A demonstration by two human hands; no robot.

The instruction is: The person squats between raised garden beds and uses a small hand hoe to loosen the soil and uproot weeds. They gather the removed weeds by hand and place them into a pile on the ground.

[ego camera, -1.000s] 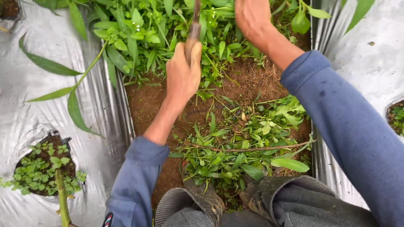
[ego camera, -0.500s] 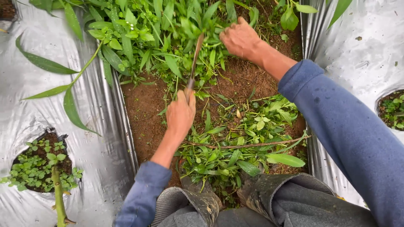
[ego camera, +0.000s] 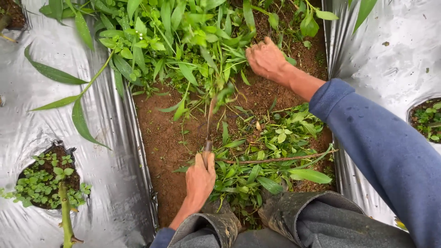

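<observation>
While the left hand (ego camera: 200, 180) grips it, the sickle (ego camera: 209, 124) points away; right hand (ego camera: 265, 59) clutches weeds (ego camera: 202, 41).

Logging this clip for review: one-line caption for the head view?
Left hand grips a small hand tool in the soil while the right hand grasps leafy weeds between silver plastic mulch sheets.

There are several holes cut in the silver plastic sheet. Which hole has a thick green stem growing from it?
The hole on the left: a thick green stem rises from it among small weeds. The right-edge hole shows only small weeds.
</observation>
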